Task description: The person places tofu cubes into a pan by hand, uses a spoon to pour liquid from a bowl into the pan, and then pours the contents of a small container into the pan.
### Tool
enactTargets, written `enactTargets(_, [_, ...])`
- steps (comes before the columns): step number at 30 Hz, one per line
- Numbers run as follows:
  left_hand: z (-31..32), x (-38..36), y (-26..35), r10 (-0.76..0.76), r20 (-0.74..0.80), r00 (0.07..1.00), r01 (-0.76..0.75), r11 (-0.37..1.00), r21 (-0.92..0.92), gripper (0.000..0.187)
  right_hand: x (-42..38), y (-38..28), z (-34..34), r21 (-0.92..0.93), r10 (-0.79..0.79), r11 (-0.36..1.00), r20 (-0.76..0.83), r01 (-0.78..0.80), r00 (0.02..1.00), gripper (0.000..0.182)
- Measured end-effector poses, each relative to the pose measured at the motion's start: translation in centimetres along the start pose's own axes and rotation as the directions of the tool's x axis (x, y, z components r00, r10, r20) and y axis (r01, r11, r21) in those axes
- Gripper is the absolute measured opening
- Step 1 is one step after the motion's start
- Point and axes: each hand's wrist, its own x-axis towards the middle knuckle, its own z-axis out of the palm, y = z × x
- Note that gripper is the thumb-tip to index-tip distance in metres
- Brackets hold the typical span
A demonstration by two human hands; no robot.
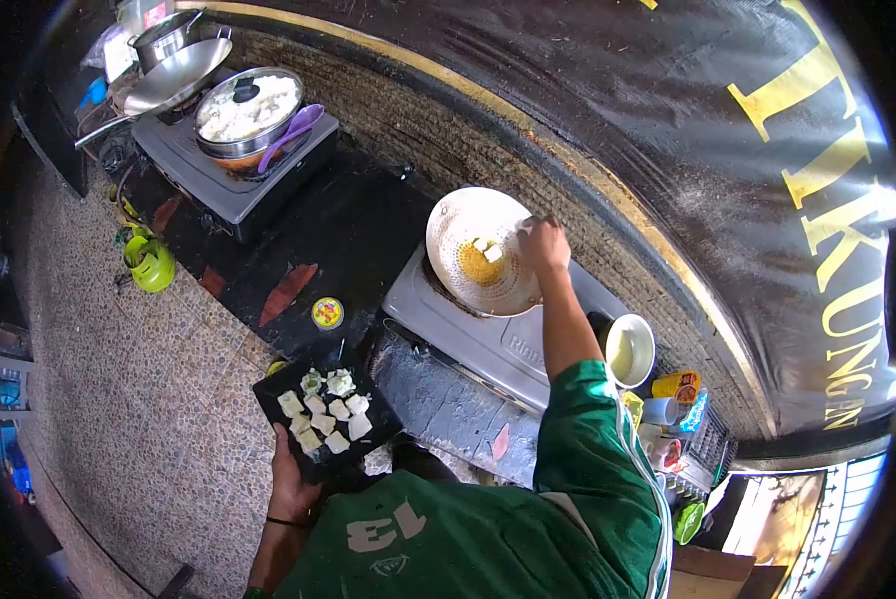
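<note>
My left hand [289, 471] grips the near edge of a black square tray [383, 411], held low in front of my body. Several white tofu-like pieces [337, 409] lie on it, with what look like two small white heaps flecked with green at the far end. My right hand [545, 246] is over the right rim of a pale wok [451, 222], fingers curled. What it holds, if anything, is hidden behind the hand. In the wok, a little yellow oil [480, 268] surrounds white pieces [489, 250]. The wok sits on a grey gas stove [528, 344].
A second stove [233, 200] at the left bears a lidded pan [208, 105] and a purple ladle [298, 127]. A large metal wok [183, 75] is beyond it. At right are a pot [642, 329], cups and a dish rack [712, 459]. A yellow-lidded tub [327, 312] stands between the stoves.
</note>
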Motion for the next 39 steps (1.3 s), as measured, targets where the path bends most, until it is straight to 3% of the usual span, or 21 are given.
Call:
enactTargets(3, [0.4,0.7,-0.1,0.024,0.048,0.999,-0.023,0.999,-0.023,0.069,-3.6,0.4,-2.2,0.125,-0.143,0.973,-0.33,0.194,0.933,0.031])
enactTargets(4, [0.1,1.1,-0.1,0.022,0.048,0.999,-0.021,1.0,-0.02,0.069,-5.3,0.0,-3.2,0.126,-0.14,0.974,-0.33,0.19,0.934,0.031])
enactTargets(7, [0.5,1.6,0.1,0.007,0.133,0.991,-0.015,0.998,0.058,0.069,-11.5,-1.8,-6.5,0.257,-0.295,0.868,-0.42,0.424,0.858,0.027])
enactTargets(12, [1.4,2.7,0.3,-0.047,0.252,0.967,0.032,0.998,0.062,0.068,-21.5,-5.8,-6.2,0.364,-0.421,0.77,-0.326,0.523,0.847,0.027])
enactTargets(14, [2.1,2.5,0.7,-0.099,0.228,0.969,0.077,0.992,0.105,0.068,-24.8,-8.0,-5.4,0.501,-0.449,0.701,-0.243,0.507,0.86,0.025])
enactTargets(18, [2.6,2.6,1.0,-0.166,0.285,0.944,0.12,0.977,0.174,0.071,-28.5,-10.4,-1.8,0.554,-0.515,0.649,-0.185,0.522,0.837,0.024])
enactTargets(21, [2.9,2.4,0.9,-0.189,0.301,0.935,0.134,0.972,0.195,0.071,-29.7,-12.0,-0.1,0.446,-0.535,0.73,-0.098,0.517,0.839,0.029])
enactTargets(26, [2.1,2.6,0.5,-0.241,0.352,0.904,0.175,0.962,0.209,0.072,-30.0,-14.0,0.9,0.321,-0.562,0.754,-0.137,0.573,0.816,0.035])
enactTargets(31, [2.8,1.5,1.2,-0.244,0.394,0.886,0.163,0.96,0.229,0.068,-29.5,-14.8,0.8,0.151,-0.745,0.651,-0.056,0.744,0.664,0.044])
enactTargets(39, [2.0,1.0,1.4,-0.243,0.351,0.904,0.153,0.952,0.265,0.067,-28.8,-16.0,2.5,0.07,-0.811,0.581,-0.029,0.811,0.584,0.041])
